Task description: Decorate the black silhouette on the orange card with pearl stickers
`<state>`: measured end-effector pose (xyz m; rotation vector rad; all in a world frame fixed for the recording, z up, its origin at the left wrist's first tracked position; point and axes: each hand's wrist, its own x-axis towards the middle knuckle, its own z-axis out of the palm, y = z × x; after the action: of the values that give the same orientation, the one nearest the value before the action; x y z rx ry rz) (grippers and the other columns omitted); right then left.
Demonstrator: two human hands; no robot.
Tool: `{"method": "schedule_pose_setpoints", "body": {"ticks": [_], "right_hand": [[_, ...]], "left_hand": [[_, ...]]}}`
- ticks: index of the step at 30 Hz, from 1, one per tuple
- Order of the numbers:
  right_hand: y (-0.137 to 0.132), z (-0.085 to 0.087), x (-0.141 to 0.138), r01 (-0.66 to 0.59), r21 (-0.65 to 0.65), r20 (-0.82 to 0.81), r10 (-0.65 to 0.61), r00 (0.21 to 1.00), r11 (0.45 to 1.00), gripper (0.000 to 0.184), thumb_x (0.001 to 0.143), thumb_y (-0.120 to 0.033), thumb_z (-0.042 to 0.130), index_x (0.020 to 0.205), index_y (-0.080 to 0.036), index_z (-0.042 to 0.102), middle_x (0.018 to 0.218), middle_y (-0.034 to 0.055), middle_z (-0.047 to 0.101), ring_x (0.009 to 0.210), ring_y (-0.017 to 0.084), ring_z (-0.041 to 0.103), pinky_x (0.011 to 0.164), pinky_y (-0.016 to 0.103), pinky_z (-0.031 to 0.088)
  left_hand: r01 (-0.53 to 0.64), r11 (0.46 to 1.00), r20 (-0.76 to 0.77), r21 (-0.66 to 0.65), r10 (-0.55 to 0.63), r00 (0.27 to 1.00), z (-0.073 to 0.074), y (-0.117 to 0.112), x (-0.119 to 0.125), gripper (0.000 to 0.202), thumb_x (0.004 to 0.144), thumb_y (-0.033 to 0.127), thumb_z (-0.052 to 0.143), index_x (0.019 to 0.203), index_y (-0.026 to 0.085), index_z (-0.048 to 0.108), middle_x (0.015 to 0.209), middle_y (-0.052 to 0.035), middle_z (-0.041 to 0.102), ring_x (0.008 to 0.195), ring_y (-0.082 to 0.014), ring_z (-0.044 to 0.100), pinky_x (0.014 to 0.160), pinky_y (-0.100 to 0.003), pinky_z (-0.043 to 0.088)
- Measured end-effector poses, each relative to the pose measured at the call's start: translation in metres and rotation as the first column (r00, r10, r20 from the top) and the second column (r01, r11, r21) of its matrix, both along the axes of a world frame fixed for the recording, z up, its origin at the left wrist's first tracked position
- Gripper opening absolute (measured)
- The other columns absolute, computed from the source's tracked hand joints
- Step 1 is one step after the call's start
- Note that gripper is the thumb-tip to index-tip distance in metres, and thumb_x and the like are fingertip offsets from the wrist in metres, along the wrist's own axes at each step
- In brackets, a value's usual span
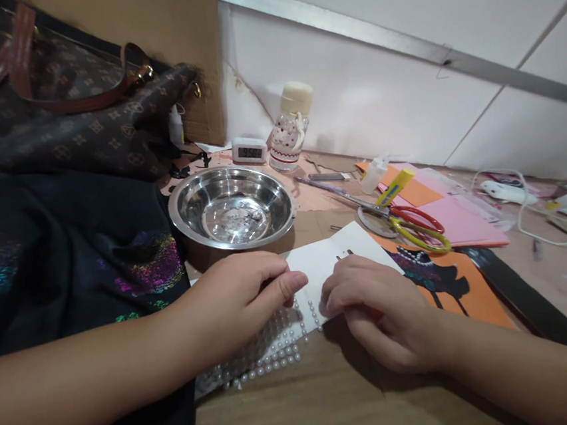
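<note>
My left hand [252,299] is closed, its thumb pressed along the curled fingers; whatever it may hold is hidden. Below it lie rows of white pearl stickers [277,359], partly covered by the hand and forearm. A short pearl strip [315,315] runs over the white paper [361,238] between my hands. My right hand [377,304] is curled with fingertips together at the paper's right part, and I cannot see what is in them. Beside it, an orange sheet [482,300] bears a dark shiny cutout [433,278] with a curved row of pearls.
A steel bowl [180,212] stands behind my left hand, with a small clock [250,150] and a bottle [288,132] beyond. Scissors [420,226] and a yellow tube [395,187] lie behind my right hand. Pink paper [469,221], a white cable [519,216] and a brown bag [95,130] flank them.
</note>
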<state>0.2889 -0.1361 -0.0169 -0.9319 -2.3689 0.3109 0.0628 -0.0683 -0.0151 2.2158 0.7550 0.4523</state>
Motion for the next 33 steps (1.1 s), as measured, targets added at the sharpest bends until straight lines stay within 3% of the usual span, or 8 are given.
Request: {"method": "schedule_pose_setpoints", "body": {"ticks": [4,11,23,29,33], "right_hand": [[-0.001,0.004,0.0,-0.06,0.005,0.053,0.06,0.997,0.998,0.026,0.082,-0.003,0.046,0.095,-0.022,0.056,0.085,0.0047,0.073,0.079,0.021,0.061,0.073,0.035,0.05],[-0.001,0.001,-0.002,-0.059,0.049,0.11,0.053,0.992,0.997,0.025,0.083,-0.002,0.047,0.096,-0.02,0.057,0.086,0.0069,0.074,0.078,0.022,0.06,0.072,0.036,0.049],[-0.006,-0.002,-0.004,-0.066,0.099,0.161,0.049,0.986,0.993,0.025,0.086,-0.002,0.044,0.097,-0.02,0.056,0.092,0.0085,0.075,0.083,0.022,0.066,0.077,0.034,0.054],[-0.004,-0.006,-0.002,-0.05,0.049,0.132,0.043,0.99,0.998,0.023,0.086,-0.003,0.045,0.095,-0.019,0.058,0.092,0.0089,0.075,0.081,0.021,0.066,0.074,0.033,0.055],[0.0,-0.008,0.003,0.102,-0.084,-0.015,-0.104,0.994,0.991,0.022,0.084,-0.006,0.047,0.092,-0.02,0.06,0.084,0.0051,0.074,0.073,0.017,0.068,0.067,0.028,0.055]], "left_hand": [[-0.001,1.0,-0.009,-0.002,0.001,1.0,-0.001,0.0,0.0,0.043,0.101,0.041,0.043,0.066,0.019,0.051,0.065,0.0031,0.053,0.062,-0.0139,0.05,0.058,-0.027,0.031],[0.014,1.0,-0.032,-0.01,-0.014,0.999,-0.001,0.0,0.0,0.043,0.102,0.041,0.04,0.072,0.018,0.062,0.07,0.0006,0.061,0.068,-0.0162,0.056,0.062,-0.029,0.035],[0.003,1.0,-0.057,0.03,-0.001,0.998,0.0,-0.001,0.001,0.043,0.101,0.041,0.043,0.068,0.019,0.061,0.066,0.0014,0.062,0.064,-0.0153,0.057,0.059,-0.027,0.035],[0.019,1.0,-0.033,0.002,-0.019,0.999,0.001,0.001,0.0,0.045,0.101,0.04,0.042,0.065,0.019,0.059,0.065,0.0013,0.061,0.064,-0.0158,0.058,0.062,-0.028,0.038],[0.034,0.999,0.023,-0.039,-0.033,0.999,0.008,-0.014,-0.006,0.035,0.1,0.035,0.044,0.07,0.021,0.057,0.073,0.0001,0.063,0.069,-0.0166,0.059,0.063,-0.028,0.042]]}}
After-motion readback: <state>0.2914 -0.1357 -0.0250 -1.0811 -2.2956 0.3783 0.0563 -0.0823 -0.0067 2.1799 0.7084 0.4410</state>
